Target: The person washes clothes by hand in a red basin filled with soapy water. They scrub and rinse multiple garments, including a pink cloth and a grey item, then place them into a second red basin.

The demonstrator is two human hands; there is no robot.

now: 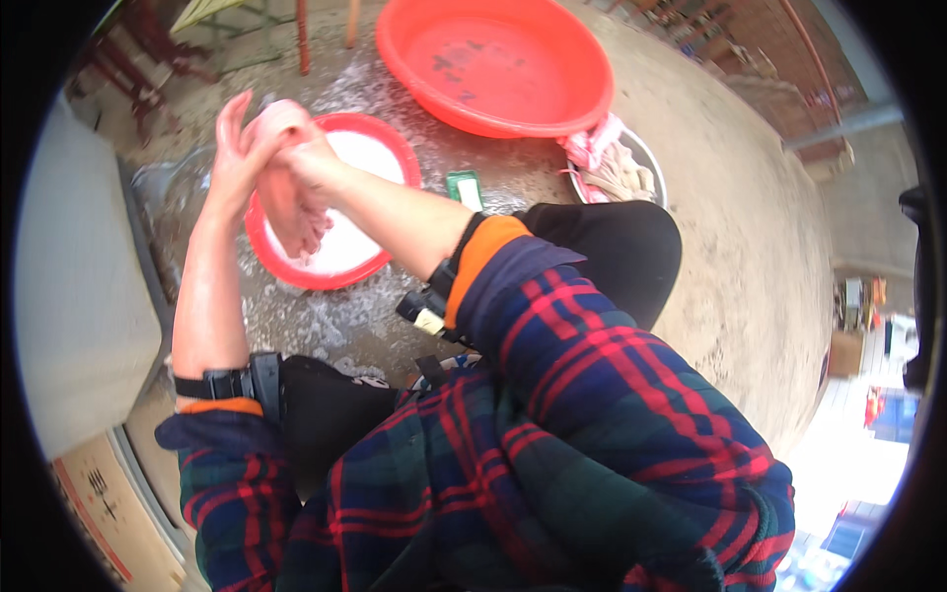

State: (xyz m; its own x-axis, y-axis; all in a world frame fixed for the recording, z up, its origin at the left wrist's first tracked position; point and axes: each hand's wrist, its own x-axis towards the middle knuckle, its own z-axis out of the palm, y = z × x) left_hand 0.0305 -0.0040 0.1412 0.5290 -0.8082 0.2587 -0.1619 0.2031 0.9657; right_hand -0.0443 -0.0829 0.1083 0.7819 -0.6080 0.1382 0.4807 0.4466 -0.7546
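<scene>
A wet pinkish cloth (288,211) hangs in folds from both my hands, its lower end over the white suds in a small red plastic basin (409,152). My right hand (302,148) is closed round the cloth's upper part. Against the cloth from the left lies my left hand (235,159), its thumb towards the right hand and some fingers raised; part of its grip is hidden. Both hands look wet. Just right of the basin, a green soap dish (453,182) on the wet floor holds a pale bar of soap (469,194).
Beyond is a large red plastic tub (510,81) with dark marks on its bottom. A metal basin (657,166) beside it holds pink and beige cloths (618,170). A whitish panel (81,281) and a cardboard box (111,503) stand left. Suds wet the concrete floor (311,325).
</scene>
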